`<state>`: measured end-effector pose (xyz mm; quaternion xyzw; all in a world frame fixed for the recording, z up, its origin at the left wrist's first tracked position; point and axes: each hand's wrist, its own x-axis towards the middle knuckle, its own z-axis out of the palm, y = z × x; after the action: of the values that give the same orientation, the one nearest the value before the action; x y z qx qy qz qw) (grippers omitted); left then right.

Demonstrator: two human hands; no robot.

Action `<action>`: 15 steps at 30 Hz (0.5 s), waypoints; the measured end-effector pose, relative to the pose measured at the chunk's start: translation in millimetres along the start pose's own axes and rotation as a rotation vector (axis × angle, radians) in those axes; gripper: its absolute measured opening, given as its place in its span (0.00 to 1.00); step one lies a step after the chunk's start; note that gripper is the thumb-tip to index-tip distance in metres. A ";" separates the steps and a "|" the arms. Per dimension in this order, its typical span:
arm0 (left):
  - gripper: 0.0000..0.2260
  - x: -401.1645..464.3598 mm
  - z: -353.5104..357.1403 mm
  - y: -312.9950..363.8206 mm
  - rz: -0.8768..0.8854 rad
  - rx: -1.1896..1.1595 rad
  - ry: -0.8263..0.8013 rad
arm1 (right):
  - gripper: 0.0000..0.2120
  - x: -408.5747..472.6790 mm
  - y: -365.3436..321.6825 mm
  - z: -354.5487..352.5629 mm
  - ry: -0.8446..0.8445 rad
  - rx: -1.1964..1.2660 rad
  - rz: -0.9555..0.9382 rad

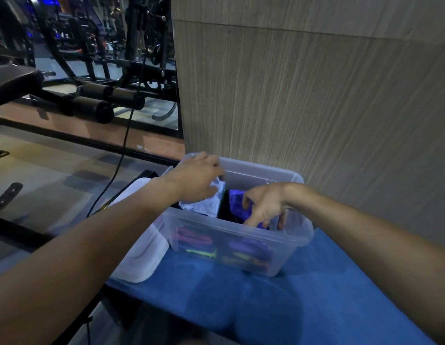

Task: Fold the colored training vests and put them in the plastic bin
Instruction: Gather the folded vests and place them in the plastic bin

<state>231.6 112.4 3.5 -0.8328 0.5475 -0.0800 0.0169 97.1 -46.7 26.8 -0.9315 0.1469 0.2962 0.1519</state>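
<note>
- Gym machines behind; blue worktop (241,307) carries the bin (241,247), lid (139,245) beside it.
- Left hand (196,178) grips a white vest (206,202) inside the bin.
- Right hand (266,202), fingers curled, pushes a purple vest (237,204) in.

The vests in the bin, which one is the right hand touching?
The purple vest, on the bin's right side; the right hand's fingers reach down onto it. The white vest lies left, under the left hand.
</note>
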 end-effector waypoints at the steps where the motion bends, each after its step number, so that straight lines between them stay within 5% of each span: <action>1: 0.11 0.8 -10.1 10.1 0.036 -0.110 0.014 | 0.34 -0.3 1.9 1.1 -0.004 0.001 -0.006; 4: 0.15 6.9 -28.2 39.3 0.001 -0.390 -0.337 | 0.27 6.8 8.8 8.4 0.018 0.008 -0.050; 6: 0.14 13.9 -24.6 50.9 -0.005 -0.364 -0.502 | 0.24 9.3 11.1 14.8 0.063 0.021 -0.076; 9: 0.04 19.1 -14.5 58.5 0.019 -0.246 -0.550 | 0.15 7.7 14.7 21.1 0.114 -0.023 -0.107; 15: 0.05 20.6 -8.6 68.2 -0.011 -0.159 -0.560 | 0.08 12.0 24.4 28.4 0.159 0.070 -0.203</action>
<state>176.3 66.8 6.5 -0.8243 0.5214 0.1960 0.1014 83.1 -60.6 -7.2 -0.9562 0.0735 0.1992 0.2015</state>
